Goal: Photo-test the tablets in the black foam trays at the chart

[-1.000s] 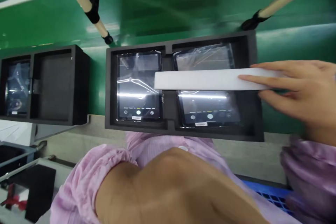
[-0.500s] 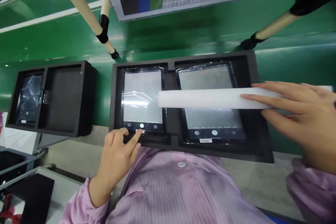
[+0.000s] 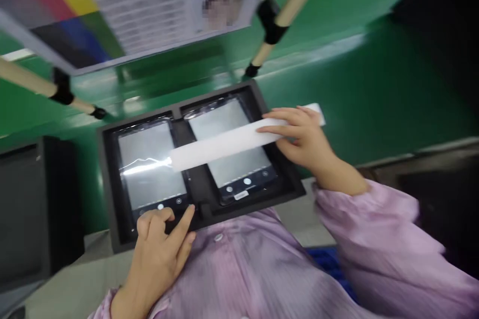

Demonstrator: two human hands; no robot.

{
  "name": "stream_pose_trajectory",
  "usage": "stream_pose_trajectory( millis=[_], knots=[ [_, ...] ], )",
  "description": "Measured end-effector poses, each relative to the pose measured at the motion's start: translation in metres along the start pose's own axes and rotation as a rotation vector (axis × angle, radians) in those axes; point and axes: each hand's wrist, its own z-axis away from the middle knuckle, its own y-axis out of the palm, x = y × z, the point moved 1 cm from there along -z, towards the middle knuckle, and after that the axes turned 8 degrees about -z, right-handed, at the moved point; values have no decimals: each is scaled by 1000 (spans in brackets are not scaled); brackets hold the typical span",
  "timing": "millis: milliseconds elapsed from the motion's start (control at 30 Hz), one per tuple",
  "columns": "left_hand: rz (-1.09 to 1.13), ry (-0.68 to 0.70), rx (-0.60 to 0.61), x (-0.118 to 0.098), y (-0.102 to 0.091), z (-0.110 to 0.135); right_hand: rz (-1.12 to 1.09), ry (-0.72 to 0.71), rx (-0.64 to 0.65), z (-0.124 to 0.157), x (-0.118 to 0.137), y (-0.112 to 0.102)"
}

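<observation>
A black foam tray (image 3: 202,184) with two compartments holds a lit tablet in each one. Both the left tablet (image 3: 144,149) and the right tablet (image 3: 234,169) show a pale camera screen with round buttons along the bottom. Across the right tablet lies a long white foam strip (image 3: 224,144), its left end over the edge of the left tablet. My right hand (image 3: 305,139) grips this strip near its right end. My left hand (image 3: 160,249) is at the left tablet's lower edge, index finger stretched out and other fingers curled, holding nothing; contact is unclear.
Another black foam tray (image 3: 22,199) sits at the left, partly cut off. Beyond the tablets stands a board (image 3: 149,15) with colour blocks and printed text. Beige poles with black joints, including a right pole (image 3: 269,35), stand on the green surface (image 3: 337,124).
The camera view has turned and shifted right, so the tray appears further left and tilted. My left index fingertip has moved right along the tablet's lower edge. My right hand still holds the strip.
</observation>
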Motion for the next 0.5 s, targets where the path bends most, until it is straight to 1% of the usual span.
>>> stream_pose_trajectory(
  millis=[67, 167, 267, 367, 433, 500],
  knots=[
    [12, 116, 38, -15, 5, -30, -21, 26, -24, 0, 0, 0],
    [-3, 239, 60, -42, 16, -72, -61, 34, -83, 1, -2, 2],
    [-23, 318, 73, -63, 30, -100, -86, 50, -106, 4, -1, 3],
    [-59, 331, 97, -70, 37, -109, -97, 53, -119, 5, 0, 3],
    [-56, 331, 107, -67, 34, -106, -101, 38, -134, 5, 0, 3],
    [-30, 322, 112, -59, 27, -96, -106, 25, -141, 5, -1, 3]
  ],
)
